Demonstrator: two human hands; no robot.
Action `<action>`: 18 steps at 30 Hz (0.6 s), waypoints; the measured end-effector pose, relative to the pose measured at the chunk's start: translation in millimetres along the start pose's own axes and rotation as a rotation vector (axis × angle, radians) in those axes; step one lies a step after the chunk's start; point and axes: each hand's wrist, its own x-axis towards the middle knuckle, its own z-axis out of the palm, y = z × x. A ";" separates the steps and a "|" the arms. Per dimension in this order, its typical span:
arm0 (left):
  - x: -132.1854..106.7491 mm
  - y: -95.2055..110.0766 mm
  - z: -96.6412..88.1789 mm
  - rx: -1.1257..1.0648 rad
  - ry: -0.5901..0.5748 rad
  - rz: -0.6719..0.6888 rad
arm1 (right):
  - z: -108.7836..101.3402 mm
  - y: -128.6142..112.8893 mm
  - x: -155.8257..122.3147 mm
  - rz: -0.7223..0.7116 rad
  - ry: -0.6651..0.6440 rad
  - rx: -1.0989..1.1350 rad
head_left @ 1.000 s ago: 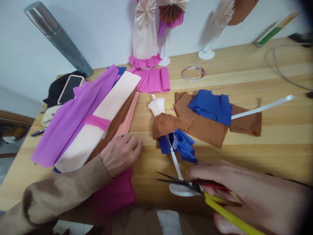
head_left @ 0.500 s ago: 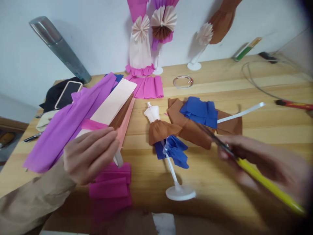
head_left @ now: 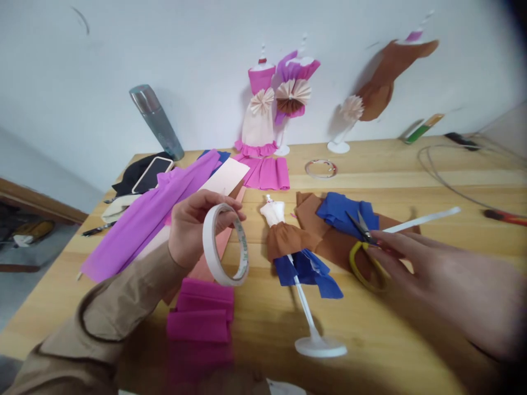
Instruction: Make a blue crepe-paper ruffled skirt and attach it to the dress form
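My left hand (head_left: 187,222) pinches a roll of white tape (head_left: 209,249), held up above the table with its ring facing me. On the right, my right hand (head_left: 432,280), partly blurred, has its fingers closed on a pair of scissors (head_left: 364,229) near the pivot. Their blades lie over a folded piece of blue crepe paper (head_left: 340,211), and the yellow handle loop shows below the fingers. Between my hands a small mannequin (head_left: 272,211) leans on its white stand, wearing a brown crepe paper skirt (head_left: 288,238) with blue crepe paper (head_left: 307,271) beneath.
Brown crepe paper (head_left: 308,214) and a white strip (head_left: 432,218) lie at right. Purple crepe paper (head_left: 164,208), magenta crepe paper (head_left: 201,326) and a phone (head_left: 153,174) are at left. Dressed mannequins (head_left: 259,123), a spray can (head_left: 158,123) and a cable (head_left: 444,184) stand or lie behind.
My left hand has turned and lifted, bringing the tape roll into full view. My right hand has swung the scissors round, so the yellow handle no longer points toward the lower right. The view has tilted up.
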 end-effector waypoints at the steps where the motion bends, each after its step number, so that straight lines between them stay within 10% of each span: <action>1: -1.5 -0.6 4.6 -0.051 -0.034 0.001 | -3.8 -10.3 0.7 -0.062 -0.025 0.176; 8: -8.7 4.0 44.8 -0.245 -0.284 -0.004 | -2.1 -82.5 20.4 -0.085 -0.698 1.492; 18: -6.1 -12.0 44.2 -0.452 -0.313 -0.049 | 21.1 -81.3 24.6 0.160 -0.738 1.855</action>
